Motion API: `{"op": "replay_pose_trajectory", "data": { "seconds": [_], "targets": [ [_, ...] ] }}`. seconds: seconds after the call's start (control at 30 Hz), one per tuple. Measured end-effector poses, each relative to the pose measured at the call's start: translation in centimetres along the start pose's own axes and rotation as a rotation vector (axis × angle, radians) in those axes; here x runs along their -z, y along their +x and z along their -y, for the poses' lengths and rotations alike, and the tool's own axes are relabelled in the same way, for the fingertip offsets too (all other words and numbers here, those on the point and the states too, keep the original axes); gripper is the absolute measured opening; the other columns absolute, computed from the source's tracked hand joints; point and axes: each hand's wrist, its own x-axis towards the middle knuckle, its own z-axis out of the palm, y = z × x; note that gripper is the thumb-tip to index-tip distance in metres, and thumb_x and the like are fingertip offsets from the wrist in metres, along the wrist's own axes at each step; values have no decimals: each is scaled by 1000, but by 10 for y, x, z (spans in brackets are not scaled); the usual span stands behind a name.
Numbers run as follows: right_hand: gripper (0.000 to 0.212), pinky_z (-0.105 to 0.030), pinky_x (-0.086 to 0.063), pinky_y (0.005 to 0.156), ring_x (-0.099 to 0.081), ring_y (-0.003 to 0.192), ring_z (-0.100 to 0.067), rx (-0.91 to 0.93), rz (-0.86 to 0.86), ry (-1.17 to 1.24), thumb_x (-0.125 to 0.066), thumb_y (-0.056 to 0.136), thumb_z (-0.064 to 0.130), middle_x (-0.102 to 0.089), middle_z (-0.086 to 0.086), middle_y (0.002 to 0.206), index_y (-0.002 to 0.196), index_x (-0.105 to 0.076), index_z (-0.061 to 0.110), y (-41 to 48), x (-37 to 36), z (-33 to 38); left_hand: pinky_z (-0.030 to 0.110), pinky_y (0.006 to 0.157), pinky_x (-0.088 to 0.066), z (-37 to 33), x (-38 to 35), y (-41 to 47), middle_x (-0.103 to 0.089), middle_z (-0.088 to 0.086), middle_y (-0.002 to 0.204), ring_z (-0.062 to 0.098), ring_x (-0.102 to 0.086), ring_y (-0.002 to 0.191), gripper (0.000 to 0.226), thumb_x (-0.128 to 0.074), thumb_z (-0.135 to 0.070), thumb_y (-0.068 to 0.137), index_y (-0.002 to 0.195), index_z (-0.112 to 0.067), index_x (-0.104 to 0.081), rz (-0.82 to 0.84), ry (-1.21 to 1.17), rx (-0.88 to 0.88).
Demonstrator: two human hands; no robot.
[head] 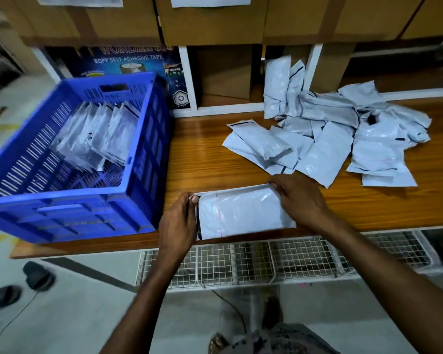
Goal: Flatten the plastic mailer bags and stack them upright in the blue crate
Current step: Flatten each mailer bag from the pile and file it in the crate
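Observation:
A white plastic mailer bag lies flat on the wooden table near its front edge. My left hand pinches its left end, and my right hand pinches its upper right corner. The blue crate stands at the table's left end, with several flattened mailer bags upright inside it toward the far side. A loose pile of crumpled mailer bags covers the right part of the table behind my hands.
The wooden table ends just below the held bag, with wire mesh baskets under its edge. Cardboard boxes and a blue tape carton line the back. Two dark sandals lie on the floor at left.

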Motion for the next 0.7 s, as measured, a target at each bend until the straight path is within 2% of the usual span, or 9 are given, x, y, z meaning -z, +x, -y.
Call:
{"op": "replay_pose_trajectory", "data": {
  "seconds": [0.07,0.13,0.2,0.3,0.4,0.53,0.7],
  "targets": [
    [31,-37,-49,84,-62,108,-26,-35,21,-42,-56,99,17,-70,0,119,128,-64,27,3,-15,-3,42,66,-50,7,-11,1,-71,8,88,33,-67,83,29,-37,-42,110,106,-25,-61,38,70,37],
    [45,-42,-43,97,-57,120,-28,1,-32,-160,-62,94,10,-65,-5,131,137,-60,20,3,-29,-2,45,90,-49,12,-20,0,-67,13,122,33,-59,111,36,-37,-39,110,131,-19,-58,-4,139,34],
    [53,-43,-42,103,-57,125,-29,84,-86,-159,-70,84,2,-63,-8,135,136,-61,13,0,-45,11,47,103,-42,9,-32,-4,-55,14,142,32,-49,126,42,-45,-29,109,146,-10,-49,-49,218,-44],
    [59,-43,-43,108,-54,133,-27,198,78,-122,-72,82,6,-60,-9,142,139,-59,10,-9,-77,38,46,111,-40,4,-58,-12,-53,13,149,32,-48,135,40,-49,-19,107,145,-8,-53,115,336,-262],
    [51,-42,-36,115,-44,143,-24,183,213,-96,-51,96,19,-51,-7,151,146,-53,10,-9,-100,45,47,120,-31,16,-81,-10,-48,13,156,33,-44,144,48,-32,-23,108,148,-5,-51,317,398,-248],
    [54,-38,-25,121,-33,150,-18,169,210,-149,-30,107,38,-40,-4,159,153,-43,13,-12,-101,33,47,119,-36,21,-83,-12,-45,10,158,29,-41,148,49,-34,-27,108,150,-6,-50,303,418,-221],
    [79,-40,-14,126,-15,155,-16,14,249,-226,-21,103,67,-20,-3,167,161,-22,14,-21,-91,7,40,120,-31,18,-81,-18,-41,6,161,24,-36,151,55,-37,-36,106,155,-11,-44,235,471,-194]
  ]
}}
